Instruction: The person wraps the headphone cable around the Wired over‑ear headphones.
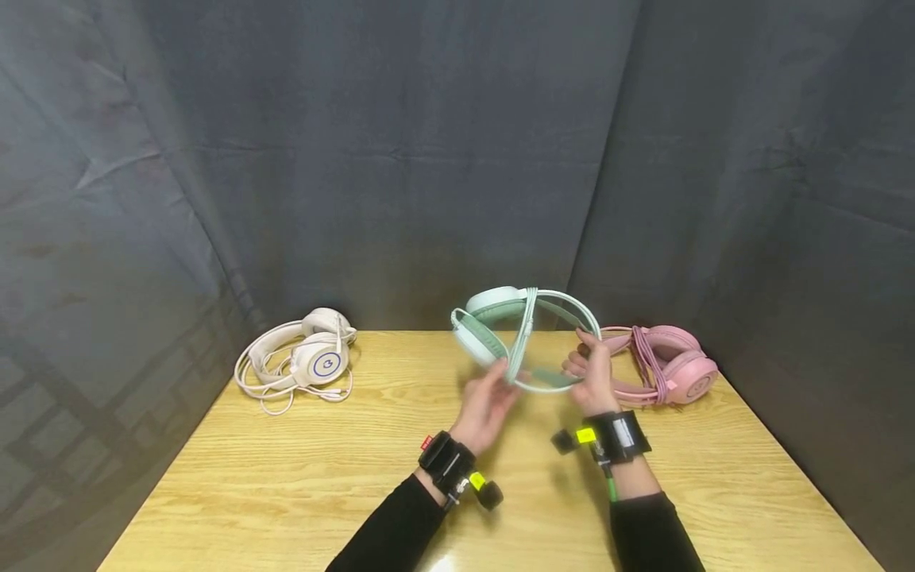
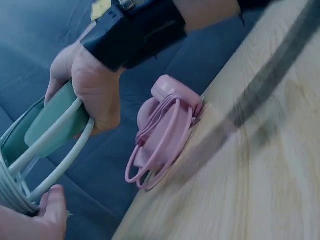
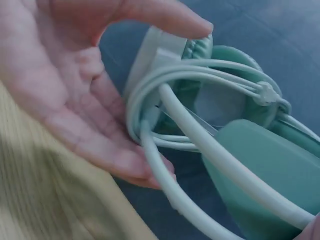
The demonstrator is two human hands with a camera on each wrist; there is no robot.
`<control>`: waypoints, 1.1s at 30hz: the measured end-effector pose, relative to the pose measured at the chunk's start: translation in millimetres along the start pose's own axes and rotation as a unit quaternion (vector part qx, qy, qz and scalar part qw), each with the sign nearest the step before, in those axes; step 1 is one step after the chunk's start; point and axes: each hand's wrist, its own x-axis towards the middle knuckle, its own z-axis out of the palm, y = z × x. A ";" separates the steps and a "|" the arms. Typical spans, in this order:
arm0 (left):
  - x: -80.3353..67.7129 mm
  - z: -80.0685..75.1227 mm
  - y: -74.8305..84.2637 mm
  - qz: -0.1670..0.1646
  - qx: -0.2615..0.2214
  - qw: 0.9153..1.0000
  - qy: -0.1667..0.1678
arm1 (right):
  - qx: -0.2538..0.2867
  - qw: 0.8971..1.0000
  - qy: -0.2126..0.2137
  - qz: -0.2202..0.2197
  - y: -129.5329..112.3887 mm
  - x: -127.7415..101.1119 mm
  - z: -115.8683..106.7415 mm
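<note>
1. The white headset (image 1: 300,361) lies on the table (image 1: 357,477), well to the left of the green headset, near the table's back left corner. Its cable sits in loose loops around it.
2. The left hand (image 1: 488,407) is just left of and below the green headset. Its palm is open and its fingers are straight or loosely bent. In the right wrist view the fingertips (image 3: 135,167) touch the coiled cable (image 3: 150,105), and no finger closes round it.
3. The green headset (image 1: 525,338) is held up above the table's back edge, between the two hands. Its earcups are to the left and its thin double headband arcs to the right. The cable is wound in a bundle across the frame.
4. The right hand (image 1: 592,375) is at the right end of the green headset. Its fingers are curled round the headband, clamped on it. In the left wrist view the padded green band (image 2: 52,120) and the two pale rails pass under that hand's palm (image 2: 92,87).
5. The pink headset (image 1: 668,365) lies on the table just right of the green headset, behind the right hand and near the back right corner. Its cable is wrapped round the headband.
6. Both wrists wear black straps with small cameras.
</note>
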 end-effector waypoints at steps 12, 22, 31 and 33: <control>9.1 -9.0 -10.0 -0.053 -0.017 0.995 0.082 | -0.245 0.966 0.071 -0.032 22.5 25.8 -19.1; 24.6 -7.7 -29.1 -0.042 -0.017 0.988 0.145 | -0.562 0.810 0.041 -0.161 25.0 48.1 -41.9; 31.9 0.0 -35.9 -0.015 -0.001 0.984 0.176 | -0.752 0.626 0.013 -0.205 12.1 69.3 -38.1; 33.8 2.9 -36.2 -0.010 0.018 0.981 0.194 | -0.773 0.598 0.013 -0.212 11.6 76.4 -36.3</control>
